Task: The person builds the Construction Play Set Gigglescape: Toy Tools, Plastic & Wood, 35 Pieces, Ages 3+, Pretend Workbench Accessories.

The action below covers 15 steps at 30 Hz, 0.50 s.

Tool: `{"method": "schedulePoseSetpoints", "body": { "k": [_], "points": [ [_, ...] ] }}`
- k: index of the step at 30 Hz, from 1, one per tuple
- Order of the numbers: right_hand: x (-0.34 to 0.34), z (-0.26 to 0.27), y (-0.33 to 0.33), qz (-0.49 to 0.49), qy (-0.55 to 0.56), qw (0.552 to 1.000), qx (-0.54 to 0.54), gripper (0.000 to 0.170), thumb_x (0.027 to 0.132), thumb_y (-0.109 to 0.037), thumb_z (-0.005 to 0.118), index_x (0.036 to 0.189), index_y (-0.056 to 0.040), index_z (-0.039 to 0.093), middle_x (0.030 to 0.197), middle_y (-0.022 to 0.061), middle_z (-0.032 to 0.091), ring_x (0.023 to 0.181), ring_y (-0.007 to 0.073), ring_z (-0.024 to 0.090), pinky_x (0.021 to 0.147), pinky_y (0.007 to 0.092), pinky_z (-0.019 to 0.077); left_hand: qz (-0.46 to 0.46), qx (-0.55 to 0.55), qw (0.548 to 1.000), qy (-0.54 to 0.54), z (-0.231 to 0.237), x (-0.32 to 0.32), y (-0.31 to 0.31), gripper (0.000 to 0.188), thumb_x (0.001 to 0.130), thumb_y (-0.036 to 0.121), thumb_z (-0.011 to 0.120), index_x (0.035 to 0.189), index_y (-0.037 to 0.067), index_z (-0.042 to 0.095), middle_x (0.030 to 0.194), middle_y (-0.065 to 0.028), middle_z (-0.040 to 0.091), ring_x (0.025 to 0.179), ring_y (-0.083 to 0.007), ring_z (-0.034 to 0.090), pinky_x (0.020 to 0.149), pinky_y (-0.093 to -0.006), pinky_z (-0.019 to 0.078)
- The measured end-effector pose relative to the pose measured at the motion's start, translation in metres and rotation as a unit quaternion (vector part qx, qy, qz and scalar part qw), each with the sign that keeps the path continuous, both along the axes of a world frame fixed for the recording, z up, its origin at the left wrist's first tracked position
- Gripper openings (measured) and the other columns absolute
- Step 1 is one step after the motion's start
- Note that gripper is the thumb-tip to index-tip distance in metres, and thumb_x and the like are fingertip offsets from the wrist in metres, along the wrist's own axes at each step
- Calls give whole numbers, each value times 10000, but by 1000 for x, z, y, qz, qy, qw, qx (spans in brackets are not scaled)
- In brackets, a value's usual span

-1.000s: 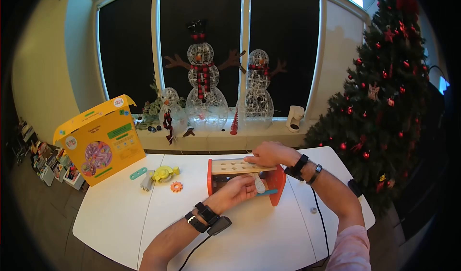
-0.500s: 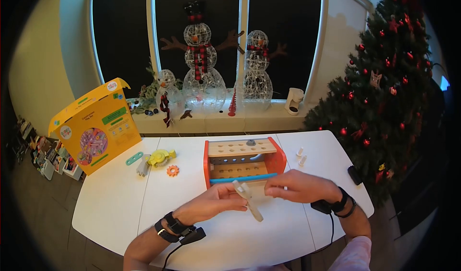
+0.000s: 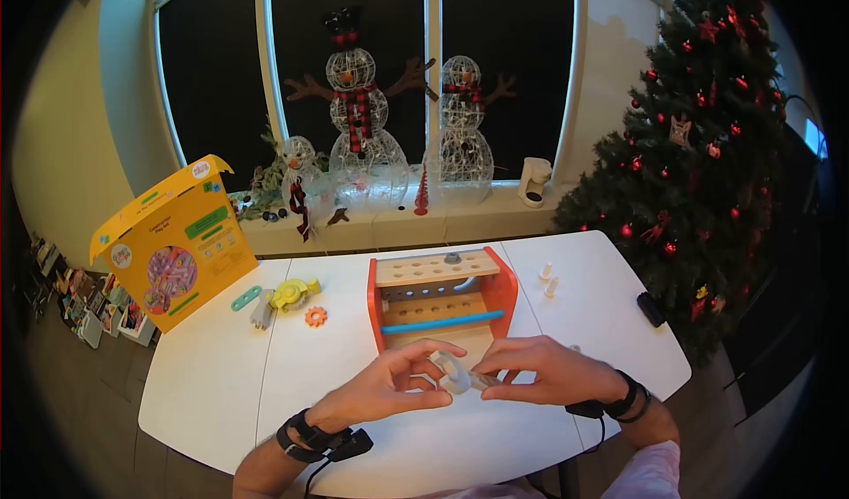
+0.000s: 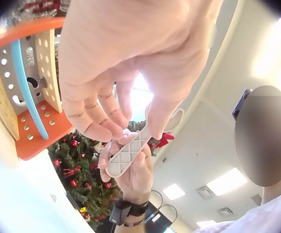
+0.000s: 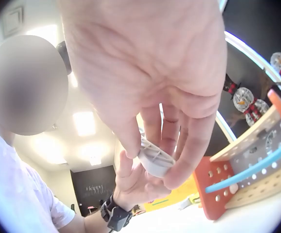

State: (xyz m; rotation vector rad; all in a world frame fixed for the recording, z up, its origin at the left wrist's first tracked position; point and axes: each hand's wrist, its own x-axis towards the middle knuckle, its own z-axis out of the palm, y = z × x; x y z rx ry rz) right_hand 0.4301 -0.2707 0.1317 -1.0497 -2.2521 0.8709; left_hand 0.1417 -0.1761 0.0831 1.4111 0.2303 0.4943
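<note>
Both hands are at a pale grey toy wrench (image 3: 453, 373) in front of the toy toolbox (image 3: 505, 294). My right hand (image 3: 548, 371) pinches its lattice-patterned handle, seen clearly in the left wrist view. The fingers and thumb of my left hand (image 3: 385, 384) curl round the wrench's head end; in the left wrist view the thumb covers part of the neck. The toolbox has orange-red ends, wooden panels with holes and a blue bar (image 3: 442, 322) across its near side. A grey bolt head (image 3: 453, 258) sits on its top panel.
A yellow cardboard box (image 3: 190, 242) stands at the table's back left. Near it lie a yellow toy piece (image 3: 294, 293), an orange gear (image 3: 316, 318) and a teal strip (image 3: 246, 300). Pale pegs (image 3: 551, 287) stand right of the toolbox; a black object (image 3: 650, 310) lies at the right edge.
Both hands have left the toolbox and come toward the near side. The wrench came out in my left hand, and my right hand has since taken its handle.
</note>
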Motion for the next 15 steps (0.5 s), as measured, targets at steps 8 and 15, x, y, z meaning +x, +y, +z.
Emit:
{"method": "schedulePoseSetpoints", "body": {
  "k": [8,15],
  "points": [
    [91,7,13,-346,54,931,104,258,971,-101,862,1192,-11,764,1016,56,809,849,137,768,714,290,589,95,-8,993,74,14,-36,11,342,1043,35,779,1373,47,693,1162,-29,712,1039,-105,674,941,-308,567],
    [221,-88,35,-507,-98,852,80,236,870,-163,934,910,14,783,814,112,786,724,196,758,664,344,577,251,38,967,12,12,-86,40,203,1079,103,742,1272,53,699,1059,-12,713,940,-101,663,866,-281,546]
  ]
}}
